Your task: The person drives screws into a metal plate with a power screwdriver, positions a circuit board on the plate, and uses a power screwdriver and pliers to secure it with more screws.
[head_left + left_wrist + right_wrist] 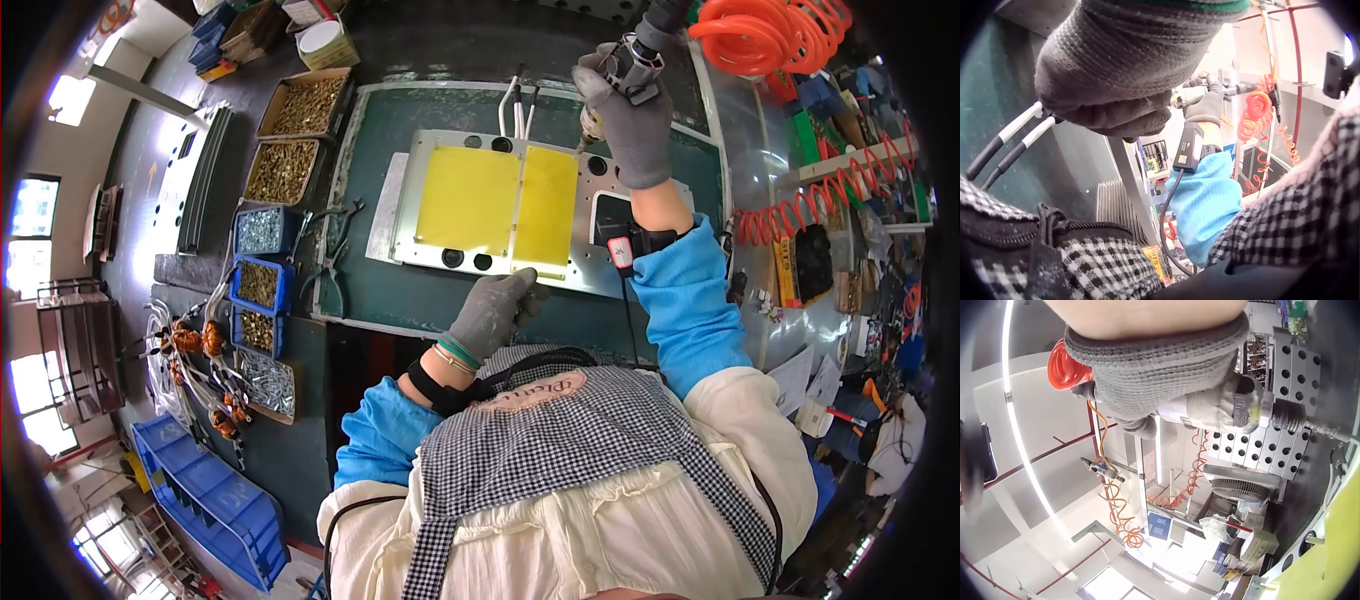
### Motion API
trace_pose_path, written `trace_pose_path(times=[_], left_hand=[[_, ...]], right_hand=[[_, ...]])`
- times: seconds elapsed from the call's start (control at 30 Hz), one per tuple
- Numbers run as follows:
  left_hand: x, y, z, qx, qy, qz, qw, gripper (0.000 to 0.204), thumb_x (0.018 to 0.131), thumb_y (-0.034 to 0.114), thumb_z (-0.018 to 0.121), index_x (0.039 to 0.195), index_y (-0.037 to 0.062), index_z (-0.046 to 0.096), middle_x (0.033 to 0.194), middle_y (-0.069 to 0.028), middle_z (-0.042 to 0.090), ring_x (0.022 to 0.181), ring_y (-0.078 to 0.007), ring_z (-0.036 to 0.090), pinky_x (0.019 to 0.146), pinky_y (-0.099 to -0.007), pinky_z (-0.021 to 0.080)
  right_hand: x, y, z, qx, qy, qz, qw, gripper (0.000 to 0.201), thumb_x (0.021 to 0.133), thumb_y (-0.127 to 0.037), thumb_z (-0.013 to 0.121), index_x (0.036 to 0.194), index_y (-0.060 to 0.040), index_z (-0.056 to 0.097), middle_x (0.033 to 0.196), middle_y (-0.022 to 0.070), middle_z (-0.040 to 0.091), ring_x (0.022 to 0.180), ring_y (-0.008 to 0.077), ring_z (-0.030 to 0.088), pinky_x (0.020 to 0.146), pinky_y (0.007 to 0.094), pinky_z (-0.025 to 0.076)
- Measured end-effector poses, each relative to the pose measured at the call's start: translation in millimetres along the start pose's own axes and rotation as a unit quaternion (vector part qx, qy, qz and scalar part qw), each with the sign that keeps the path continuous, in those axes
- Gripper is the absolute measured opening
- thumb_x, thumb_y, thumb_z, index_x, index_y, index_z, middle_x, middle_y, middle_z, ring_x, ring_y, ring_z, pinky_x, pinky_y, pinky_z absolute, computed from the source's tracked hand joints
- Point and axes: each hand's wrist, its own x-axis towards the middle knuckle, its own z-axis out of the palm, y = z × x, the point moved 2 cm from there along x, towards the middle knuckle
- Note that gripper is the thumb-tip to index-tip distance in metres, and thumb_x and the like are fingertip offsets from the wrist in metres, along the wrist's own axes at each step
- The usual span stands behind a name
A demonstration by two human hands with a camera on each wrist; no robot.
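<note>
My gloved right hand (632,125) grips a pneumatic screwdriver (1210,412) above the far edge of a silver metal panel (405,225). The tool's bit (1329,431) points down at that edge, near a round dark hole. Two yellow sheets, a wide one (465,200) and a narrow one (545,205), cover much of the panel. My gloved left hand (492,312) is at the near edge, its fingertips right at the rim. In the left wrist view its fingers are curled under, and the palm is hidden. Two black-and-white cables (1013,134) show beside that hand.
A green mat (385,130) lies under the panel. On its left are pliers (330,270), boxes of brass-coloured fasteners (305,105) and small blue bins (260,232). White-and-black cables (518,110) extend past the panel's far edge. An orange coiled hose (770,35) hangs at upper right.
</note>
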Motion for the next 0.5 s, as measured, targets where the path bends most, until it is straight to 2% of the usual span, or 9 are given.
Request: trace_pose_path(times=[0.17,0.23,0.27,0.37,0.4,0.5], left_hand=[[-3,-5,-6,-0.001,0.003,-0.038,0.999,0.042,0.095,0.038,0.060,0.086,-0.0022,0.067,0.066,-0.0011,0.054,0.053,-0.0084,0.044,0.048,-0.0214,0.034],[2,-9,-13,0.030,-0.025,-0.002,0.999,0.041,0.094,0.040,0.062,0.080,0.0008,0.064,0.066,-0.0006,0.053,0.052,-0.0080,0.041,0.047,-0.0220,0.032],[3,-11,-17,0.044,-0.038,0.013,0.998,0.042,0.094,0.041,0.063,0.077,0.0023,0.062,0.065,-0.0003,0.052,0.051,-0.0078,0.040,0.046,-0.0223,0.031],[5,-12,-11,0.017,-0.009,0.013,1.000,0.041,0.093,0.041,0.065,0.073,0.0054,0.058,0.064,0.0004,0.050,0.051,-0.0078,0.038,0.046,-0.0229,0.030],[7,-13,-12,-0.009,0.003,-0.001,1.000,0.040,0.092,0.040,0.066,0.074,0.0054,0.059,0.065,0.0000,0.049,0.052,-0.0083,0.039,0.047,-0.0227,0.031],[12,-15,-12,-0.057,0.011,0.005,0.998,0.038,0.092,0.039,0.066,0.076,0.0051,0.059,0.066,-0.0010,0.050,0.054,-0.0085,0.040,0.049,-0.0230,0.032]], right_hand=[[0,4,0,0.022,-0.006,0.023,0.999,0.028,0.078,-0.011,0.079,0.101,-0.0056,0.064,0.087,0.0008,0.070,0.074,0.0070,0.064,0.066,0.0236,0.052],[-1,2,1,0.035,-0.014,0.050,0.998,0.029,0.078,-0.011,0.080,0.101,-0.0057,0.063,0.087,0.0007,0.070,0.074,0.0070,0.064,0.066,0.0235,0.051],[-1,-1,3,0.049,-0.011,0.043,0.998,0.027,0.078,-0.012,0.081,0.098,-0.0059,0.065,0.085,0.0000,0.069,0.073,0.0068,0.064,0.066,0.0232,0.051],[0,4,0,-0.023,-0.017,-0.008,1.000,0.024,0.077,-0.013,0.082,0.094,-0.0062,0.066,0.083,-0.0005,0.069,0.073,0.0065,0.064,0.067,0.0233,0.051],[-2,0,-1,-0.040,-0.035,0.012,0.999,0.030,0.080,-0.005,0.075,0.107,-0.0046,0.063,0.093,0.0026,0.069,0.082,0.0086,0.064,0.075,0.0242,0.051],[1,4,-2,0.011,-0.035,-0.011,0.999,0.029,0.080,-0.006,0.075,0.107,-0.0042,0.063,0.092,0.0020,0.070,0.081,0.0082,0.064,0.074,0.0241,0.051]])
